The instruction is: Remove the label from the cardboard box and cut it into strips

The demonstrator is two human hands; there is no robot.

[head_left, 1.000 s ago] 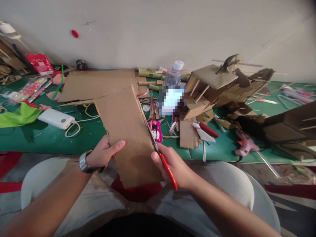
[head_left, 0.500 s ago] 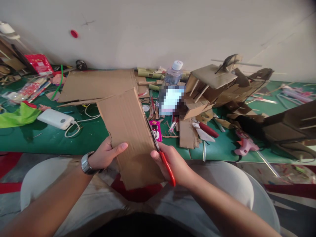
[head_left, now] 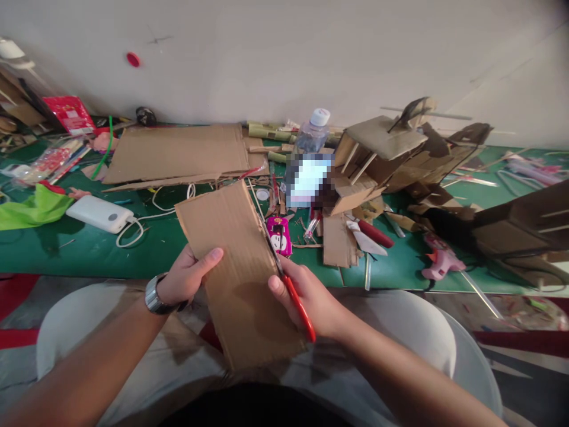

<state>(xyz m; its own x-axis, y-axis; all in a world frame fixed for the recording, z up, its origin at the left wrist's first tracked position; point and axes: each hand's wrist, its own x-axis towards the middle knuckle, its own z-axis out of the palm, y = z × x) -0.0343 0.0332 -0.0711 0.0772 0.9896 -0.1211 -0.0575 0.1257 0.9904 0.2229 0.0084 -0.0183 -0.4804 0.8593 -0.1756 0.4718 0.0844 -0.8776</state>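
Note:
A long piece of brown corrugated cardboard (head_left: 242,279) is tilted over my lap, its far end above the table's front edge. My left hand (head_left: 189,276) grips its left edge, thumb on top and fingers hidden underneath. Wrapped round the red handle of a pair of scissors (head_left: 299,305) is my right hand (head_left: 311,296). The dark blades run along the right edge of the cardboard, pointing away from me. How far the blades are apart I cannot tell.
On the green table (head_left: 169,255) lie a white power bank (head_left: 98,213), a large cardboard sheet (head_left: 178,155), a clear bottle (head_left: 311,136), a lit phone (head_left: 310,179), a red-handled knife (head_left: 371,234) and a pink glue gun (head_left: 442,255). A cardboard model (head_left: 377,142) stands behind them.
The cardboard has slid towards me, its near end lower over my lap. My left hand has moved slightly up and left with respect to the view. The scissors remain at the right edge.

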